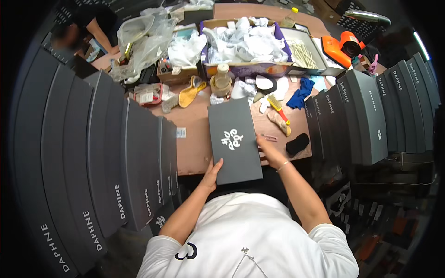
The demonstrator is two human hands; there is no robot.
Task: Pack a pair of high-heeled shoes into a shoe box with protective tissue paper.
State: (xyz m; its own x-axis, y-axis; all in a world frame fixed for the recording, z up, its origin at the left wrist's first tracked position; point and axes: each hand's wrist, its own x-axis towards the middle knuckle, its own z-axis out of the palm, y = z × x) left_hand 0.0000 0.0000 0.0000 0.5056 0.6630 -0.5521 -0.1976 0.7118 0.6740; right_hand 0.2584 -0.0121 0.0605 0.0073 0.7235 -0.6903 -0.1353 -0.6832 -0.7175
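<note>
Left hand has its grip clamped on the dark grey box over the bench's near edge, thumb on top; right hand at box's right side, fingers partly hidden, can't tell grip.

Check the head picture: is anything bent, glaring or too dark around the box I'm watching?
Head view, middle: the dark box and left hand look fairly sharp; head view, sides: the left stack and right stack bow with the fisheye; head view, upper right: a light strip glares white; head view, lower right: dim, details hard to tell.
</note>
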